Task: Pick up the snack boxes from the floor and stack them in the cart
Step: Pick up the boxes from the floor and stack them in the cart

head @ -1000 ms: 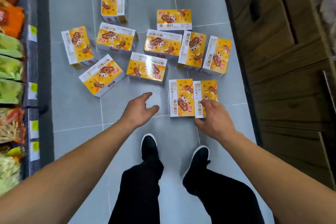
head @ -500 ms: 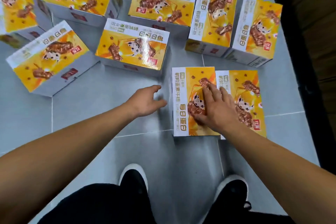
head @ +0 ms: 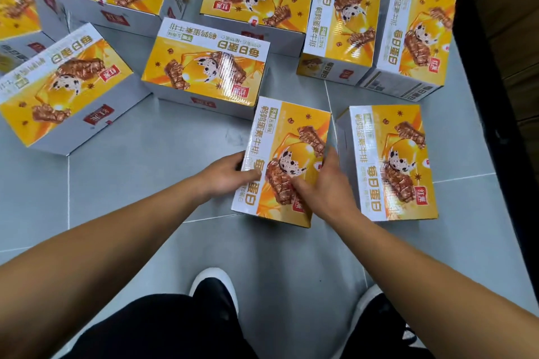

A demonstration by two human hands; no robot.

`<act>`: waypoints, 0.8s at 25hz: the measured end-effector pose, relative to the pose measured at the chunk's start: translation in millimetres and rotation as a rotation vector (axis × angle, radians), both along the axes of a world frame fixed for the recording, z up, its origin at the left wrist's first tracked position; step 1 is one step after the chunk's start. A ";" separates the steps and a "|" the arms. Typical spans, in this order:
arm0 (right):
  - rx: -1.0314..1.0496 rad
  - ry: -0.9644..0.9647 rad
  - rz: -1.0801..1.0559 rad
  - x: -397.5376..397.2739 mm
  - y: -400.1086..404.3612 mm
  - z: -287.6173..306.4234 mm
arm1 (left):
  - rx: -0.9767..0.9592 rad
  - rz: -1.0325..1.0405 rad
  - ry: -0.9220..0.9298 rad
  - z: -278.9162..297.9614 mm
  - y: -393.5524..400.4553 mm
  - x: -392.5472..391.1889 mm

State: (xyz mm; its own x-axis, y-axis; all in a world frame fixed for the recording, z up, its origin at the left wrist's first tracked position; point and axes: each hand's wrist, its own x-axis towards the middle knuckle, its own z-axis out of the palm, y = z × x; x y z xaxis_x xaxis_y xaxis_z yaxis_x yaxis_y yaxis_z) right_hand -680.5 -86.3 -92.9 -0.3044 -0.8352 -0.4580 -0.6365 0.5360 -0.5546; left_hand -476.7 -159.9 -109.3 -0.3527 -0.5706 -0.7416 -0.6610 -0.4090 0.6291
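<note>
On the grey tiled floor (head: 122, 183), just ahead of the person's black shoes (head: 215, 288), both hands are gripping one yellow snack box (head: 287, 137). The left hand (head: 224, 176) is clasping its left edge, thumb lying across the top face, while the right hand (head: 326, 186) is wrapping over its right edge with its thumb on top too. A second box (head: 393, 160) is sitting just beside it on the right, slightly apart. More boxes (head: 204, 67) are lying scattered beyond them.
</note>
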 end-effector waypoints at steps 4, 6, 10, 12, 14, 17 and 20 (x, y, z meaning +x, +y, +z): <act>0.063 -0.093 -0.100 -3.6 -1.6 6.9 | 0.036 0.107 0.156 14.8 14.5 -2.1; 0.060 -0.157 -0.155 -8.7 -4.7 25.3 | 0.056 0.158 0.210 38.0 16.9 0.4; 0.133 -0.346 -0.157 -18.3 1.0 118.5 | 0.003 0.226 0.087 144.6 30.0 2.8; 0.183 -0.403 -0.137 -29.7 7.6 189.1 | -0.074 0.190 0.011 226.3 32.9 -5.7; 0.220 -0.346 -0.093 -42.1 13.8 260.0 | -0.177 0.117 -0.057 307.1 36.4 -15.2; 0.245 -0.326 -0.057 -65.0 17.2 359.6 | -0.211 0.094 -0.065 413.5 38.4 -28.2; 0.303 -0.503 -0.144 -81.9 15.4 455.0 | -0.007 0.351 0.121 503.7 40.5 -44.0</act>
State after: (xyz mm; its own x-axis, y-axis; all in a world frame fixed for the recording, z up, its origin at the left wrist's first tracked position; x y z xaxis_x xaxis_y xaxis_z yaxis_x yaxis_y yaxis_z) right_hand -762.4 -70.9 362.1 -0.0890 -0.6112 -0.7865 -0.2446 0.7788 -0.5776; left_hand -520.7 -119.4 394.4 -0.2200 -0.6771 -0.7022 -0.4018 -0.5930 0.6977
